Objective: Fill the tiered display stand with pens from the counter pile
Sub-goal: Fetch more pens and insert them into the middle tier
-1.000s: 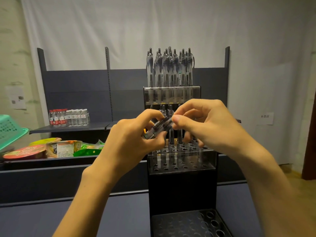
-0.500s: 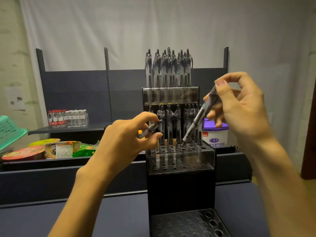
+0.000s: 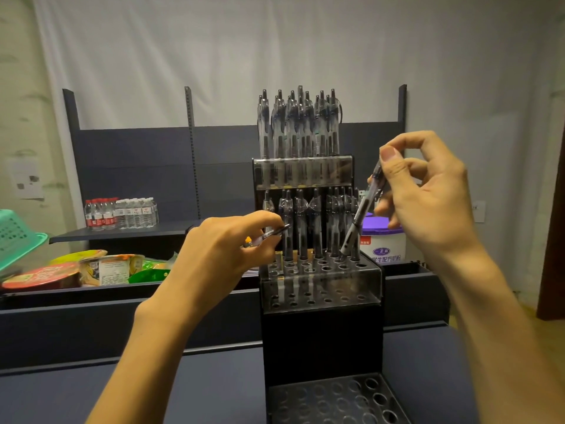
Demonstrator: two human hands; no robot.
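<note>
Right grip [image 3: 428,191] pinching gel pen [image 3: 359,214], tip below it at middle-tier hole of display stand [image 3: 321,286]; left grip [image 3: 220,249] holding spare pen [image 3: 272,234].

Water bottles [image 3: 120,212] on shelf [image 3: 122,232]; green basket [image 3: 16,237] left; purple-lidded tub [image 3: 383,241] right.

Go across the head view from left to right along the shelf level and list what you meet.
Green basket → red-lidded bowl → water bottles → left hand holding a pen → display stand → pen pinched in the right hand.
</note>
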